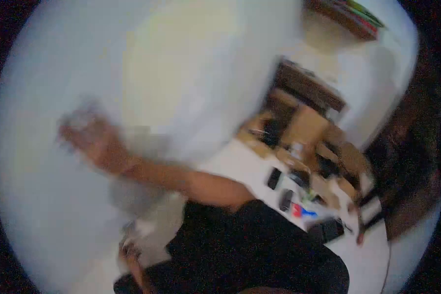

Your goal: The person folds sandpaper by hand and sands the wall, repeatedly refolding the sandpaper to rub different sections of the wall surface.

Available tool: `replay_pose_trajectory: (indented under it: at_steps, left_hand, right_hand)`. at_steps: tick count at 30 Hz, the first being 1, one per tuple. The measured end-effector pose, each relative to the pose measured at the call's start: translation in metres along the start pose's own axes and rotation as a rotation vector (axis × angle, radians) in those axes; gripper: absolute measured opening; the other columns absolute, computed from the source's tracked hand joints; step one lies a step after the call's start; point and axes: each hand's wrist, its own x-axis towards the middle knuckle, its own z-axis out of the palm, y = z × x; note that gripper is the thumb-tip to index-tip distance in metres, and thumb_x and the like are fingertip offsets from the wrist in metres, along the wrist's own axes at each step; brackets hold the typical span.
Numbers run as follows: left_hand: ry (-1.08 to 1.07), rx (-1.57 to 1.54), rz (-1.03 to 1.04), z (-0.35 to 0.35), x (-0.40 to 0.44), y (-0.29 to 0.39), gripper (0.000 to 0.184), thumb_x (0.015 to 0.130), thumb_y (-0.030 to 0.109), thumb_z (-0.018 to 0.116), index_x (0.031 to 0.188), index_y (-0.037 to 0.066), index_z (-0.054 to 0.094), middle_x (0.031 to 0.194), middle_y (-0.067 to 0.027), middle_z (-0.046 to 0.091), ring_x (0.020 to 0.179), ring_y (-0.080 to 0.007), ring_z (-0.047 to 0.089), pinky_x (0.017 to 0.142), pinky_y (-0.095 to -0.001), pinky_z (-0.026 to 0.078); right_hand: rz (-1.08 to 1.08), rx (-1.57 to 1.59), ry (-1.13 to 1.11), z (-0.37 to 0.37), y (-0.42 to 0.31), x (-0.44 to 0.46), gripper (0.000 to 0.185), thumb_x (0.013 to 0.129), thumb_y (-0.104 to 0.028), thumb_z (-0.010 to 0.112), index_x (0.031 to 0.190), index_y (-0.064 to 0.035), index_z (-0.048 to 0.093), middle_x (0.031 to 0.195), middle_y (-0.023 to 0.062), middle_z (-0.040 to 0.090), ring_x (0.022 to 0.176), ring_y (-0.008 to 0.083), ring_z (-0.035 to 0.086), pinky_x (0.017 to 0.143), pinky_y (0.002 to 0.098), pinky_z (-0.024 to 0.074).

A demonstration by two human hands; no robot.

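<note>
The view is tilted and smeared by motion. From a black sleeve near the middle, a forearm reaches left to my right hand (95, 144), in front of a pale wall. Its fingers are too blurred to tell whether they hold anything. Lower down on the left is my left hand (131, 251), smaller in view, beside a pale blurred shape (154, 235); its fingers are unclear too. Both hands are well apart from the white table (230, 161) and the things on it.
Open cardboard boxes (306, 127) crowd the table's far part. Nearer lie a black device (274, 178), a dark oval thing (286, 200), a red and blue item (297, 210) and a black case (330, 229). Another person's hand (358, 223) is at right. A brown shelf (308, 85) stands behind.
</note>
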Motion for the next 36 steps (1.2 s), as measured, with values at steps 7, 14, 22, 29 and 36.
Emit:
replay_pose_trajectory:
  at_steps: [7, 14, 22, 29, 36]
  left_hand:
    - [0.208, 0.079, -0.057, 0.037, 0.013, -0.011, 0.032, 0.085, 0.010, 0.061, 0.115, 0.001, 0.055, 0.087, -0.0094, 0.063, 0.065, -0.0158, 0.063, 0.052, -0.0310, 0.053]
    - [0.212, 0.184, -0.008, 0.043, 0.012, -0.017, 0.026, 0.086, 0.011, 0.060, 0.110, 0.004, 0.055, 0.081, -0.0090, 0.063, 0.057, -0.0150, 0.062, 0.049, -0.0301, 0.051]
    - [0.239, 0.243, -0.043, 0.044, 0.017, -0.022, 0.026, 0.086, 0.016, 0.064, 0.108, 0.004, 0.057, 0.081, -0.0104, 0.064, 0.062, -0.0169, 0.064, 0.051, -0.0299, 0.051]
    - [0.267, 0.414, 0.157, 0.051, 0.031, -0.012, 0.033, 0.082, 0.011, 0.061, 0.115, 0.005, 0.062, 0.092, -0.0115, 0.069, 0.068, -0.0194, 0.063, 0.062, -0.0355, 0.052]
    - [0.163, 0.297, 0.030, 0.045, 0.030, 0.022, 0.033, 0.085, 0.026, 0.063, 0.111, 0.008, 0.062, 0.097, -0.0099, 0.066, 0.078, -0.0195, 0.064, 0.058, -0.0344, 0.054]
  right_hand:
    - [-0.079, -0.120, -0.192, -0.023, 0.004, -0.001, 0.049, 0.087, -0.022, 0.056, 0.135, -0.0117, 0.049, 0.145, 0.0046, 0.041, 0.131, 0.0360, 0.037, 0.111, 0.0587, 0.0218]
    - [-0.685, -0.274, -0.309, -0.024, 0.044, -0.013, 0.052, 0.086, -0.031, 0.057, 0.135, -0.0138, 0.050, 0.143, 0.0026, 0.044, 0.129, 0.0307, 0.040, 0.112, 0.0532, 0.0264]
    - [-0.456, -0.122, -0.245, -0.051, 0.067, -0.016, 0.049, 0.086, -0.022, 0.058, 0.134, -0.0151, 0.051, 0.138, 0.0000, 0.049, 0.129, 0.0291, 0.042, 0.110, 0.0483, 0.0303]
    - [-0.780, 0.191, -0.789, -0.061, 0.039, -0.058, 0.036, 0.086, -0.016, 0.056, 0.122, -0.0101, 0.058, 0.131, 0.0075, 0.055, 0.125, 0.0393, 0.044, 0.107, 0.0535, 0.0315]
    - [0.384, 0.651, -0.851, -0.055, -0.028, -0.166, 0.038, 0.087, -0.017, 0.059, 0.122, -0.0028, 0.057, 0.128, 0.0120, 0.057, 0.122, 0.0377, 0.048, 0.101, 0.0482, 0.0390]
